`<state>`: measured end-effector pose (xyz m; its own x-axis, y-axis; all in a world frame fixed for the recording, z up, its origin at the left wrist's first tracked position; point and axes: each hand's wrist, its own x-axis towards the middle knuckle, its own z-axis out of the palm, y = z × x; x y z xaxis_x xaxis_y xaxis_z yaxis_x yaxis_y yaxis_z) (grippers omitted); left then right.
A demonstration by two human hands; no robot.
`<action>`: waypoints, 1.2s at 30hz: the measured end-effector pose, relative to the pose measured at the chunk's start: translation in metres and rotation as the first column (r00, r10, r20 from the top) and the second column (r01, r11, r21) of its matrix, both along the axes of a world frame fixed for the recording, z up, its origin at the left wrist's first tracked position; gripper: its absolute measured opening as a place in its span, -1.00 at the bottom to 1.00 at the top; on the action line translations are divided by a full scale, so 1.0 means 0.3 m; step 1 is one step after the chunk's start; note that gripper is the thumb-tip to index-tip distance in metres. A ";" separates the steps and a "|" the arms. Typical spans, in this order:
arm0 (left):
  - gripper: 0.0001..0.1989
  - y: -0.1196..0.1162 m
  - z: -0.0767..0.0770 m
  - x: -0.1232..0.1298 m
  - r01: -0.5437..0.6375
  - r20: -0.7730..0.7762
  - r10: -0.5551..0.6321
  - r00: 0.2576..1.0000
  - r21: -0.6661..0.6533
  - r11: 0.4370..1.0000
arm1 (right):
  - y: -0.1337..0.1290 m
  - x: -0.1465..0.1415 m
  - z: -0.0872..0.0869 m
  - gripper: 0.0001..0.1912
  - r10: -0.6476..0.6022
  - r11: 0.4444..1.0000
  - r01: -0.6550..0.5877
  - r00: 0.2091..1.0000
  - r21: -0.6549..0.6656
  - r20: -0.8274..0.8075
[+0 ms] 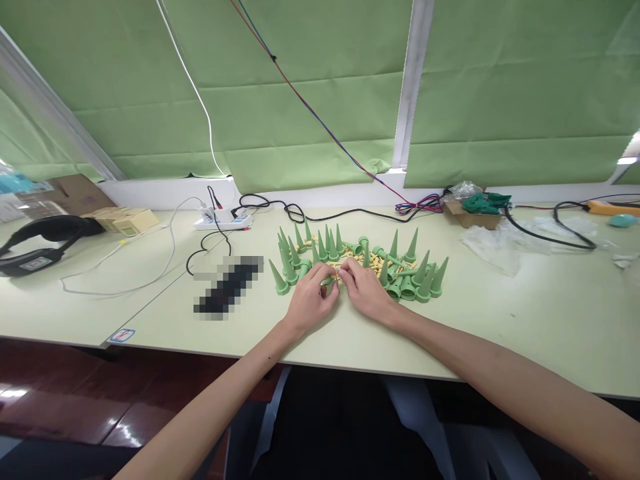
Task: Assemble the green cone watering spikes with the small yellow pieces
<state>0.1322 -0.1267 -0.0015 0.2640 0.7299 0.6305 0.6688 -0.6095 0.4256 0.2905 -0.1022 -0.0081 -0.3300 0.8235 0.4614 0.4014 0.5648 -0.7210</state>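
On the bench (480, 327), the left hand (311, 299) has its fingers curled round a green cone (327, 282). The right hand (369, 288) meets it, fingers pinched; whether they grip a yellow piece, I cannot tell. Best to steady the cone, use light fingertip pressure and avoid the standing cones (333, 249) on the far side.

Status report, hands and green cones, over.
Left hand: grip on partly hidden green piece. Right hand: fingertips close by, grip unclear. Green cones stand on both sides, close to hands.
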 end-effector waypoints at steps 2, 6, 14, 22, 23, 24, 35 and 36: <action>-0.90 -0.001 -0.001 0.000 0.002 -0.022 -0.002 1.000 0.022 1.000 | 0.000 0.000 0.001 -0.82 -0.005 1.000 0.005 1.000 0.003 0.005; -0.90 -0.003 -0.002 -0.001 0.000 -0.055 0.002 0.998 0.046 0.999 | -0.001 0.002 0.004 -0.82 -0.010 1.000 0.010 1.000 0.008 0.017; -0.91 -0.001 -0.004 0.002 0.004 -0.087 0.002 0.996 0.065 0.998 | -0.002 0.003 0.006 -0.79 -0.012 1.000 0.012 1.000 0.016 0.020; -0.92 -0.003 -0.005 0.001 0.011 -0.093 -0.003 0.996 0.086 0.996 | 0.001 0.000 0.004 -0.73 -0.038 0.999 0.036 0.998 0.033 0.051; -0.92 -0.004 -0.005 0.001 0.010 -0.094 -0.002 0.996 0.084 0.996 | 0.001 0.000 0.003 -0.73 -0.041 0.999 0.039 0.998 0.036 0.054; -0.91 -0.004 -0.005 0.001 0.007 -0.094 0.000 0.996 0.083 0.997 | 0.001 -0.001 0.003 -0.73 -0.044 0.998 0.042 0.997 0.039 0.056; -0.91 -0.002 -0.003 0.007 -0.014 -0.085 0.019 0.996 0.062 0.998 | -0.002 -0.007 0.005 -0.68 -0.088 0.996 0.088 0.996 0.007 0.035; -0.90 -0.002 -0.002 0.008 -0.016 -0.073 0.020 0.997 0.056 0.998 | -0.002 -0.008 0.005 -0.68 -0.089 0.996 0.089 0.996 0.002 0.020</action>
<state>0.1347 -0.1274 -0.0022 0.2980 0.6996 0.6495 0.7080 -0.6183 0.3412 0.2881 -0.1028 -0.0067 -0.2641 0.8499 0.4560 0.4646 0.5265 -0.7120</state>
